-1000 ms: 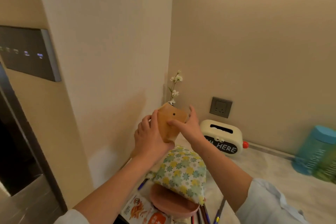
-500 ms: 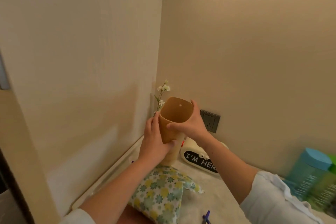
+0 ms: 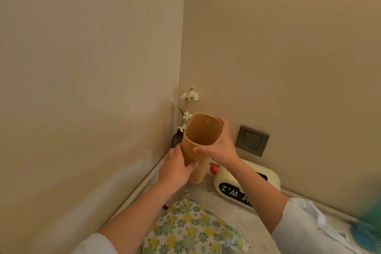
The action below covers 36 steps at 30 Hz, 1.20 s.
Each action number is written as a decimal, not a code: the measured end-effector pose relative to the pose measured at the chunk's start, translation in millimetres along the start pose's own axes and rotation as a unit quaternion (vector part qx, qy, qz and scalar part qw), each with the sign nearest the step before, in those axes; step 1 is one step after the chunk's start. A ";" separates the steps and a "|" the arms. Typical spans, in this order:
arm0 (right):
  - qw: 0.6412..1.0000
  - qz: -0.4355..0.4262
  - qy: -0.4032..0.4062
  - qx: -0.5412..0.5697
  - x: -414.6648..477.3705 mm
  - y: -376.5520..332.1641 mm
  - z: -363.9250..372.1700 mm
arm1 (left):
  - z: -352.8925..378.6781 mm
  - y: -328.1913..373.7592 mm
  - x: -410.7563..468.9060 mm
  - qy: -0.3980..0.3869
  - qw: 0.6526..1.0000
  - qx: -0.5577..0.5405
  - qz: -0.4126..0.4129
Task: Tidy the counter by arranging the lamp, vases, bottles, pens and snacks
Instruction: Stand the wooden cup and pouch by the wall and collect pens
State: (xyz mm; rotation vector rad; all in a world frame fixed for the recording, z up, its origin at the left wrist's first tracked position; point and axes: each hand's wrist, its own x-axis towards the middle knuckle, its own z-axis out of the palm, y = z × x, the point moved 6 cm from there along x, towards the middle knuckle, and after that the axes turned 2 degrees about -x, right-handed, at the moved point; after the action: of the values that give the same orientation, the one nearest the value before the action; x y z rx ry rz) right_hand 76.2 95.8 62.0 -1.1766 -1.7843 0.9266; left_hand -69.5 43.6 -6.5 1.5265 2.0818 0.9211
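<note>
step: i judge i'm seating the tan tube [image 3: 201, 136], likely lamp shade, on pale base [image 3: 199, 173] in counter [image 3: 226, 212] corner | left hand [image 3: 175, 168] wrapped low, steadying | right hand [image 3: 220, 146] clamped near rim, aiming | tube tilted, flower vase [image 3: 176, 139] just behind

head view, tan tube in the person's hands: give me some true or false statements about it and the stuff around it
1. The left hand and the right hand both grip the tan open-topped cylinder. True.
2. The small dark vase with white flowers stands in the corner behind the cylinder. True.
3. The grey wall socket has a plug in it. False: nothing is plugged in.
4. The cream box with white lettering lies left of the cylinder. False: it lies to the right, below the socket.
5. The flower-patterned fabric pouch lies on the counter between the forearms. True.
</note>
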 end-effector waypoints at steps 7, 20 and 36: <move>0.999 0.023 0.023 -0.025 18.7 30.6 4.0 | 29.9 -8.4 24.7 -0.041 0.999 0.002 -0.009; 0.999 0.033 0.005 -0.025 34.1 47.5 11.9 | 43.6 -16.5 41.9 -0.046 0.996 -0.074 -0.021; 0.991 0.118 -0.030 -0.059 17.5 59.6 20.1 | 48.8 -23.2 38.1 -0.072 0.990 -0.106 -0.065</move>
State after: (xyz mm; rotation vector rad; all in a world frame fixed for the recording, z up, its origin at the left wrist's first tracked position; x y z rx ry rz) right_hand 75.4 127.3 4.8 -1.4733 -1.7951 1.0105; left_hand -65.7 88.5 -54.9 1.2940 1.8903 0.9222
